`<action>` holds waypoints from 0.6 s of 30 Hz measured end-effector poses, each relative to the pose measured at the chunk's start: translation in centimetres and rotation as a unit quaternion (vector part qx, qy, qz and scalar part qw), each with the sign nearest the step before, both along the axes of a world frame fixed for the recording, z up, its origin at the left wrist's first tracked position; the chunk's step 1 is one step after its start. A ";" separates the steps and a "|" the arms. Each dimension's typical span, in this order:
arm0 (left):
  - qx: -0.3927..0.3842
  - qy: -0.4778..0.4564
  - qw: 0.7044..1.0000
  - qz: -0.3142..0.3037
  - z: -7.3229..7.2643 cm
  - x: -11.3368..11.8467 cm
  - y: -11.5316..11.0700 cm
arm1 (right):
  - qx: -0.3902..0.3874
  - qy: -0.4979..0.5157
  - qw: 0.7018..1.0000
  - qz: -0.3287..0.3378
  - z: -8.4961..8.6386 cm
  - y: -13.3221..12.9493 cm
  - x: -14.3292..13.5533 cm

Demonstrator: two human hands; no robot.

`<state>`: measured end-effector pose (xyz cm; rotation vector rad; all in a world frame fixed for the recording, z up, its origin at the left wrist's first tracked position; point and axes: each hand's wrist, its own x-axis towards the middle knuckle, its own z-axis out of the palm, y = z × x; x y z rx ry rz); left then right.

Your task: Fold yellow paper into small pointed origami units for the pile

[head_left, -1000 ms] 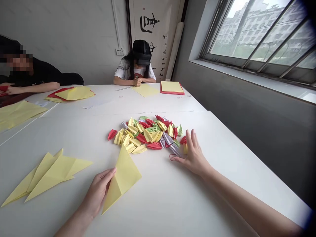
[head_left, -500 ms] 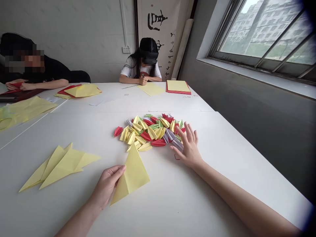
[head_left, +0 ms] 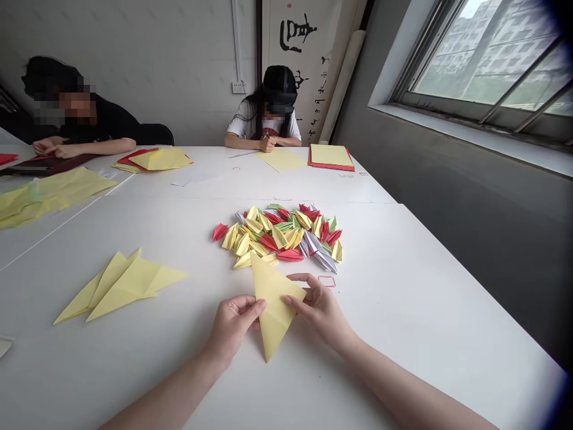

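Observation:
A folded yellow paper triangle [head_left: 276, 304] is held up over the white table between both hands. My left hand [head_left: 237, 325] pinches its left edge, thumb on the front face. On the opposite side, my right hand [head_left: 324, 310] grips the right corner between thumb and fingers; some fingertips are hidden behind the paper. Just beyond the paper's top tip lies a pile of small folded paper pieces [head_left: 282, 237] in yellow, red, green and grey-purple. Several overlapping folded yellow sheets [head_left: 125, 283] rest to the left of my hands.
Across the white table [head_left: 403, 334], one person [head_left: 277, 113] writes on a yellow sheet [head_left: 282, 159]. Another person [head_left: 89, 125] sits at the far left by red and yellow papers [head_left: 156, 159]. A stack of yellow and red paper [head_left: 331, 156] lies near the far right edge.
My right hand has come back from beside the pile and taken hold of the yellow triangle's right corner. My left hand has shifted right with the paper, which has turned. The view has swung slightly left.

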<state>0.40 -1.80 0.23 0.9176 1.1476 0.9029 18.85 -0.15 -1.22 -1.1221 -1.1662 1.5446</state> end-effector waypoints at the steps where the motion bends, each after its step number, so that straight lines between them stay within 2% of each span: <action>1: 0.004 0.001 1.000 -0.007 -0.1 -0.1 0.0 | 0.000 -0.006 1.000 -0.002 -0.2 0.0 0.2; 7: 0.025 -0.006 0.999 -0.028 -0.4 -1.5 0.1 | -0.015 0.001 0.998 0.056 -0.2 0.7 0.7; 12: 0.020 0.089 0.996 -0.002 -0.7 -2.0 0.2 | -0.069 -0.043 0.992 0.093 -0.1 1.2 1.3; 15: 0.046 0.094 0.994 0.022 -0.4 -2.2 -0.2 | -0.078 0.020 0.990 0.118 0.1 1.0 1.5; 18: 0.139 0.094 0.985 0.046 0.3 -2.7 -1.0 | -0.048 0.088 0.986 0.136 0.5 0.5 1.6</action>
